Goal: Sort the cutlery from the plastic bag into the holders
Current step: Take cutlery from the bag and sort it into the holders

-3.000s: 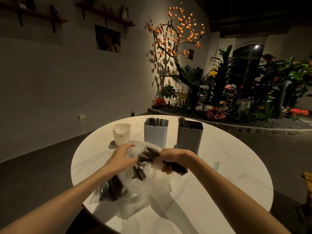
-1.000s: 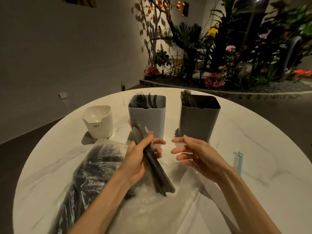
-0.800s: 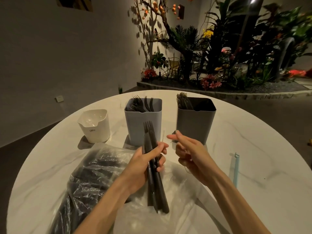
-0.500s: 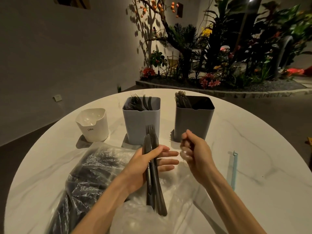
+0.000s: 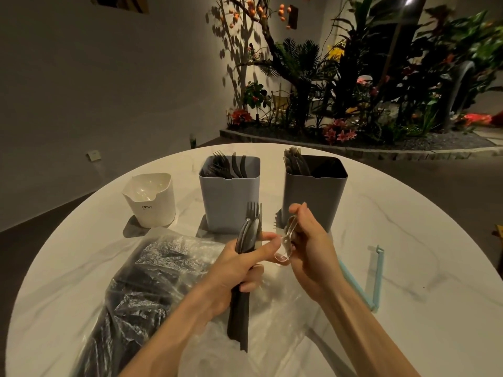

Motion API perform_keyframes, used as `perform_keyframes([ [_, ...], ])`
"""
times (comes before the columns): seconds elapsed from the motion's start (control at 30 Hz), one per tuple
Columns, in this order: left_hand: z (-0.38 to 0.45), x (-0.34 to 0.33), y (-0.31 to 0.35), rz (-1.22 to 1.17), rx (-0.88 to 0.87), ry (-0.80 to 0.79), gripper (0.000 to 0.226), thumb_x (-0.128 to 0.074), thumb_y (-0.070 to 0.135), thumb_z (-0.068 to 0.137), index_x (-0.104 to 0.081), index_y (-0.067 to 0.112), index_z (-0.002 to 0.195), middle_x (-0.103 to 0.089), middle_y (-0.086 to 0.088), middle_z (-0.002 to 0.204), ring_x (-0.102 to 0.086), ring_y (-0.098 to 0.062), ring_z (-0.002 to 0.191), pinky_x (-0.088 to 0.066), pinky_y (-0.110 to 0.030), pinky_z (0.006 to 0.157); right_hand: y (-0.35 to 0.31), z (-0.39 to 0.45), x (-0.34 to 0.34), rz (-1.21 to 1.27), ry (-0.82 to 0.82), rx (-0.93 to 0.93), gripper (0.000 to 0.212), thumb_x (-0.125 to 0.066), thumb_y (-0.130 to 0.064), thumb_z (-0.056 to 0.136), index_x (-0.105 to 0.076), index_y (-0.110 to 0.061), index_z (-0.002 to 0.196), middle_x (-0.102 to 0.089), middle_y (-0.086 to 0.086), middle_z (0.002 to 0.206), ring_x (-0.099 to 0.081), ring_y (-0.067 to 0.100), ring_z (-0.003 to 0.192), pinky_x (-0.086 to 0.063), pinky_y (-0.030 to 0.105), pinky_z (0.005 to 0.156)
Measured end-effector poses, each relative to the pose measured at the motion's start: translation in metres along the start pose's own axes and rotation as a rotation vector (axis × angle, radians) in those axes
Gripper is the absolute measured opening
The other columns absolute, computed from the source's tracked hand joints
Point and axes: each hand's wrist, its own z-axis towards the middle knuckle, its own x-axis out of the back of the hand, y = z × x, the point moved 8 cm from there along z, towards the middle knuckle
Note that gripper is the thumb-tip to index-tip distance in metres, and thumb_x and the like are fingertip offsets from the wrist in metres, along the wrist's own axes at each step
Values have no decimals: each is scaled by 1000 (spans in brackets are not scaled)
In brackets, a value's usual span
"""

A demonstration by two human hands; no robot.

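Hands over round white marble worktop: left hand clenches a bundle of black plastic forks and knives; right hand, empty half a second ago, now pinches a clear plastic spoon, probably bound for the white holder at 10 o'clock. Blue-grey holder and dark grey holder stand at 12. Crumpled clear plastic bag blurs its remaining contents.

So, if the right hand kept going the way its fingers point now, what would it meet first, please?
Probably the left hand and its bundle of dark cutlery: the right hand, pinching a clear spoon, points leftward. Depth is uncertain.
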Motion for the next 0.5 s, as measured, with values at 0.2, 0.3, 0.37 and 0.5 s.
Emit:
perform_keyframes([
  [0.2,3,17,9,-7,-134,116,33,-74,31,86,-70,5,105,-71,-14,81,-36,-9,36,-28,-18,37,-8,3,4,-280,-40,127,28,-62,-39,94,-77,-16,88,-61,8,78,-49,18,71,-43,23,62],
  [0.3,4,31,19,-124,-207,187,27,-76,25,84,-72,3,99,-61,-9,70,-36,-9,35,-25,-20,36,-17,0,0,-388,-142,203,17,-68,-30,92,-80,-18,90,-73,4,78,-59,19,64,-49,22,56],
  [0.37,3,38,25,-174,-234,213,27,-74,21,87,-69,-2,100,-56,-7,66,-37,-9,35,-26,-18,35,-20,-6,-9,-519,-227,267,14,-68,-28,92,-80,-22,96,-76,-2,80,-69,16,71,-56,23,64],
  [0.5,-1,47,34,-90,-252,231,40,-76,28,85,-67,-7,103,-51,-5,62,-38,-12,39,-30,-20,38,-15,-14,-24,-855,-279,393,10,-73,-42,86,-78,-40,95,-73,-25,83,-66,4,90,-53,19,77],
])
